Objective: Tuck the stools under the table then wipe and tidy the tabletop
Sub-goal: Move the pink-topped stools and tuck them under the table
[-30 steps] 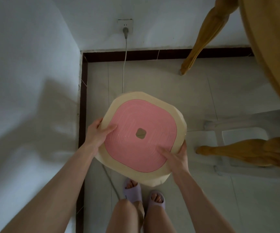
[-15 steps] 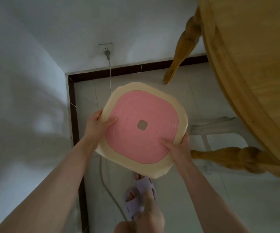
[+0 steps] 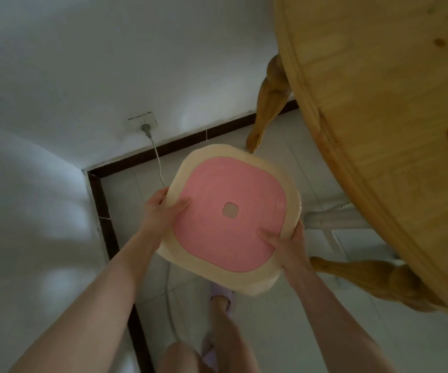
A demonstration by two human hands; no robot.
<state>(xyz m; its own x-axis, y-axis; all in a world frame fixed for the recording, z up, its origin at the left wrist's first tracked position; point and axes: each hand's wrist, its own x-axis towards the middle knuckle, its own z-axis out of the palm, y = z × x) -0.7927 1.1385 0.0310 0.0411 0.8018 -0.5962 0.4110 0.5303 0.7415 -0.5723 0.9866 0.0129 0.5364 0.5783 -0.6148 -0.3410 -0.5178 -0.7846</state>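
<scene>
I hold a stool (image 3: 230, 216) with a cream rim and a pink seat that has a small square hole in its middle. It is lifted off the floor and seen from above, so its legs are hidden. My left hand (image 3: 162, 211) grips its left edge, thumb on the pink seat. My right hand (image 3: 287, 242) grips its lower right edge. The round wooden table (image 3: 378, 130) fills the right side, its rim just right of the stool.
Two turned wooden table legs (image 3: 268, 103) (image 3: 378, 281) stand beyond and right of the stool. A white stool (image 3: 333, 219) sits under the table. A wall socket (image 3: 143, 121) feeds a cable (image 3: 158, 162) running down along the tiled floor. White walls meet in a corner at left.
I have stepped toward the table with the stool held in both hands. The tabletop now fills far more of the right side, and the wall corner has slid to the left.
</scene>
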